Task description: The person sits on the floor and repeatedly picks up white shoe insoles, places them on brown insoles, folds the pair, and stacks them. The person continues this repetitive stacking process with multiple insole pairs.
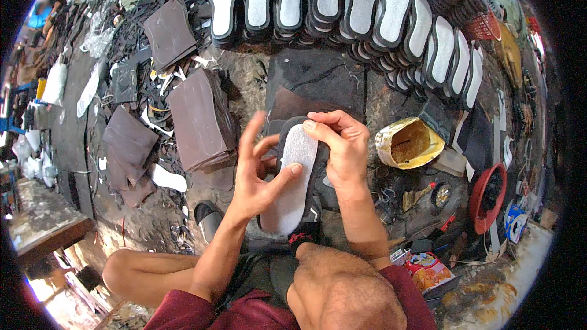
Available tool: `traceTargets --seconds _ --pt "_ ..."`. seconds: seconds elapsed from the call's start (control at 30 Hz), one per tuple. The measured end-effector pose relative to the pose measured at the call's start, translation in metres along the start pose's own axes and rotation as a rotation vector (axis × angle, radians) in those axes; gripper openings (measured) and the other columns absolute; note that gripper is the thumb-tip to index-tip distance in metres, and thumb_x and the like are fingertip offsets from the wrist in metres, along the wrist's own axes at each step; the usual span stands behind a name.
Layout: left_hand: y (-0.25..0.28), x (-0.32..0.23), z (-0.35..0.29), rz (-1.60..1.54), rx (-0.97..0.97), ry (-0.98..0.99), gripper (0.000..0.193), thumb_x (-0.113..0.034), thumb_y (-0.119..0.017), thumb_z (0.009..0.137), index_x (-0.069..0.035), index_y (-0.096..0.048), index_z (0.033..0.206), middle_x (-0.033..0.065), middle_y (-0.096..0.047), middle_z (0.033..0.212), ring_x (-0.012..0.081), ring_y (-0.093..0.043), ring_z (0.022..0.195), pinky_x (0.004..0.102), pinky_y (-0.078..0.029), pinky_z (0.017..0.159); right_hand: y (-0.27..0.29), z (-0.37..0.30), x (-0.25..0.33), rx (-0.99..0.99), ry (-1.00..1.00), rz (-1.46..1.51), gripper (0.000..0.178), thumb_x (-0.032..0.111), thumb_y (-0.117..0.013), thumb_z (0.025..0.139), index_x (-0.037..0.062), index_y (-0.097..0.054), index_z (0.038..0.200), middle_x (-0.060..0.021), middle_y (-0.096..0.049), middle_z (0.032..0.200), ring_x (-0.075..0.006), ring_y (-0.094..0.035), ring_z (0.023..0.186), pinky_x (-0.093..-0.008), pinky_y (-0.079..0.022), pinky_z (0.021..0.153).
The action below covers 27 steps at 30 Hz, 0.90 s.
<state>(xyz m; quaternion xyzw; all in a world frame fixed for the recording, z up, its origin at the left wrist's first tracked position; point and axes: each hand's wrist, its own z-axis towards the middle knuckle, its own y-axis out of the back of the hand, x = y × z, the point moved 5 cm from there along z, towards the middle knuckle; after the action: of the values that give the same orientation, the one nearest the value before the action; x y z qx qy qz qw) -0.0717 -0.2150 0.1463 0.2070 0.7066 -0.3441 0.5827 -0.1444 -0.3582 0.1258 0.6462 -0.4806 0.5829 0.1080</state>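
Above my lap I hold a slipper sole (298, 162), black at the edge with a pale grey fuzzy pad on top, tilted with its toe end up. My right hand (344, 146) pinches its upper right edge between thumb and fingers. Around the left side is my left hand (257, 180), its thumb lying on the pale pad. One left finger is raised, and others reach partly behind the sole. Similar soles stand stacked in a curved row of piles (330, 6) at the far side, pale pads facing up.
Stacks of brown sheets (199, 121) lie to the left among black scraps. A yellow-rimmed container (406, 143) stands to the right, near a brush (419, 195) and a red basin (488, 198). A wooden bench (52, 235) is at the lower left.
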Motion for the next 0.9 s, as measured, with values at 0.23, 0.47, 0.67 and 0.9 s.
traceTargets --seconds 0.23,0.47,0.67,0.9 --pt "0.0 -0.019 0.005 0.56 0.111 -0.216 0.051 -0.001 -0.071 0.078 -0.005 -0.066 0.128 0.0158 -0.067 0.107 0.0254 -0.067 0.094 0.0319 -0.052 0.083 0.003 -0.014 0.009 -0.022 0.106 -0.082 0.018 -0.001 -0.077 0.084 -0.0035 -0.074 0.101 -0.0103 -0.075 0.093 -0.011 -0.069 0.079 -0.0239 -0.056 0.074" --pt "-0.004 -0.016 0.001 0.597 0.051 -0.26 0.053 -0.003 -0.071 0.075 -0.006 -0.066 0.128 0.0121 -0.068 0.1 0.0212 -0.065 0.084 0.031 -0.052 0.076 -0.004 -0.015 0.007 -0.111 0.157 -0.145 0.013 0.01 -0.081 0.084 0.0002 -0.073 0.085 -0.0039 -0.073 0.085 -0.0074 -0.065 0.074 -0.0223 -0.052 0.068" --pt "0.003 0.005 -0.001 0.406 -0.032 -0.074 0.049 -0.005 -0.074 0.08 -0.005 -0.063 0.128 0.0076 -0.068 0.114 0.0101 -0.062 0.092 0.0255 -0.051 0.077 0.014 -0.002 -0.005 -0.163 0.152 -0.173 0.034 0.031 -0.06 0.1 0.002 -0.068 0.116 -0.0067 -0.074 0.098 -0.01 -0.065 0.073 -0.0231 -0.05 0.064" --pt "0.043 0.036 0.03 0.216 -0.645 0.04 0.057 -0.009 -0.08 0.083 -0.001 -0.059 0.135 0.0083 -0.065 0.113 0.0124 -0.062 0.093 0.0261 -0.053 0.081 0.0 -0.091 -0.004 0.273 0.689 -1.338 0.082 0.048 -0.078 0.079 0.0191 -0.045 0.148 -0.0186 -0.048 0.147 -0.0395 -0.044 0.136 -0.0524 -0.04 0.106"
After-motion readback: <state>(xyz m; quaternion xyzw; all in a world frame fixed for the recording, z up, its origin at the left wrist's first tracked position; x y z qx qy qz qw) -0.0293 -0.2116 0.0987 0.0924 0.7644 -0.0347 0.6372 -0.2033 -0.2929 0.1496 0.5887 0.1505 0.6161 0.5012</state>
